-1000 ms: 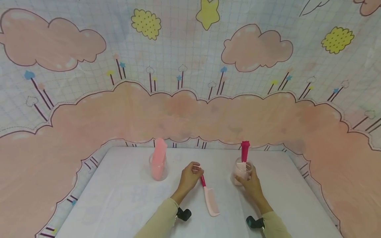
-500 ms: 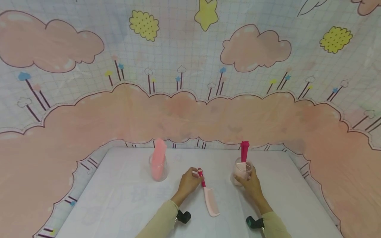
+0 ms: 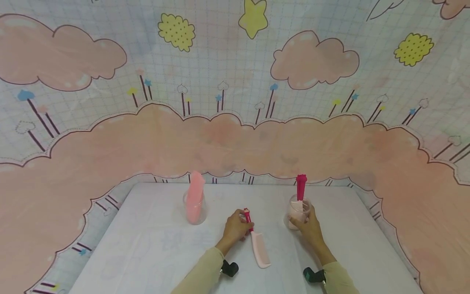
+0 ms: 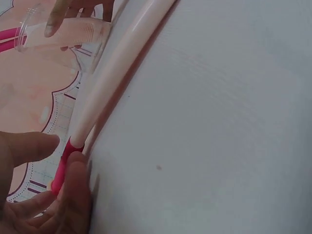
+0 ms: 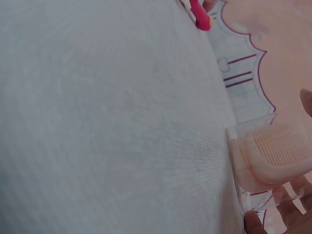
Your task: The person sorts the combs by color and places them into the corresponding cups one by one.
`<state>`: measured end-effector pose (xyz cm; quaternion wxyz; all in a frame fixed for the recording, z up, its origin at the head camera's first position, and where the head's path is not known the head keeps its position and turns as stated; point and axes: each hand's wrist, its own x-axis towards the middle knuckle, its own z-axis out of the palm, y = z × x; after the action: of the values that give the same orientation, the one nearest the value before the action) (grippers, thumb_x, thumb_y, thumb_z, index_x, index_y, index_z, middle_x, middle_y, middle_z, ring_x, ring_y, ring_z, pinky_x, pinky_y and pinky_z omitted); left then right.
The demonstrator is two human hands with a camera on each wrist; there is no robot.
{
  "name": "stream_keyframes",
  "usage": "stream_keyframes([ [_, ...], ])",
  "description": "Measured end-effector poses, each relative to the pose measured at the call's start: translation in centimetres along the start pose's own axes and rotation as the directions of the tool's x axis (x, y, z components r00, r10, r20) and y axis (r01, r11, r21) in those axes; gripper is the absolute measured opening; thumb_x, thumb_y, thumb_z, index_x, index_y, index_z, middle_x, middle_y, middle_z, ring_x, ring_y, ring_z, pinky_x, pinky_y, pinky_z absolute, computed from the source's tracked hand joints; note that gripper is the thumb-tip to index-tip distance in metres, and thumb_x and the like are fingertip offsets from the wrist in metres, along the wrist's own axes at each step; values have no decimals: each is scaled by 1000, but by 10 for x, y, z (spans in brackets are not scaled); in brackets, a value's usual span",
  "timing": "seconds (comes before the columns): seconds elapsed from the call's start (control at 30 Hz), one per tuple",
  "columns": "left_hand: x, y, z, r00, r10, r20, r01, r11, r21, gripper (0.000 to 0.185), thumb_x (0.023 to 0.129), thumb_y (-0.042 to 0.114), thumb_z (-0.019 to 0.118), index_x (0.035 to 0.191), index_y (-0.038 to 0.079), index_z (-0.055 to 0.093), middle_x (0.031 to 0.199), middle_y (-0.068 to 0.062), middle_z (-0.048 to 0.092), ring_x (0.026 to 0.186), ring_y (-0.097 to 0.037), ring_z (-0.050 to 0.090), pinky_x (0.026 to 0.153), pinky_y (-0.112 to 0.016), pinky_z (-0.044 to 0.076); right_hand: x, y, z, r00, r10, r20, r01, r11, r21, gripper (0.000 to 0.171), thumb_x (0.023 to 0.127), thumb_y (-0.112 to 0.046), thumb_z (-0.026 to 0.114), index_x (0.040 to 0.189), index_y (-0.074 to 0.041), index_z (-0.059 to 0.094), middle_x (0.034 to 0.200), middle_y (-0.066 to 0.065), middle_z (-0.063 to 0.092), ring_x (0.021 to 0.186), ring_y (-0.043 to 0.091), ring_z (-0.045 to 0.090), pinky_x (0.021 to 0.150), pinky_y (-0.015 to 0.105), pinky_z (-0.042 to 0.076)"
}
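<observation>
A pink comb with a red handle lies on the white table in the head view. My left hand pinches that handle; in the left wrist view the thumb and a finger press on the red handle, and the pink comb runs away up the frame. My right hand holds a clear cup with a second, red-handled comb standing in it. In the right wrist view that cup shows the comb's teeth.
Another clear cup with a pink comb stands at the left back of the table. A cartoon cloud backdrop closes in the table at the back and sides. Black wrist cameras sit at both cuffs.
My left hand has slid back toward me along the comb's handle and closed on it, so the handle's tip now shows. The right hand and its cup have stayed put.
</observation>
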<state>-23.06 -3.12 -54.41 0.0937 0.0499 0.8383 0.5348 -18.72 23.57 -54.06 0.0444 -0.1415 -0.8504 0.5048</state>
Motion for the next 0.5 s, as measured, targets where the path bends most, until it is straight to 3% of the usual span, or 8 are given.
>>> stream_keyframes([
  [0.2,1,1,5,998,-6,-63,10,998,58,46,82,11,76,121,2,54,72,-3,64,47,-11,54,40,-22,47,0,1,1,1000,-27,-10,27,1000,-7,90,89,-34,71,156,-20,13,159,20,25,143,50,28,108,63,37],
  [0.4,4,3,5,995,-42,-93,50,995,88,44,80,10,76,118,-5,60,86,-12,69,61,-13,60,51,-25,53,-1,1,2,999,-32,-11,32,999,2,90,89,-33,71,156,-21,12,159,19,26,144,49,27,110,62,35],
  [0.5,5,2,3,995,-64,-82,69,996,59,37,79,10,75,112,-6,66,91,-14,71,68,-14,62,56,-26,54,-1,1,2,999,-31,-10,31,1000,-2,90,89,-33,71,156,-21,12,160,19,25,144,49,27,111,62,34],
])
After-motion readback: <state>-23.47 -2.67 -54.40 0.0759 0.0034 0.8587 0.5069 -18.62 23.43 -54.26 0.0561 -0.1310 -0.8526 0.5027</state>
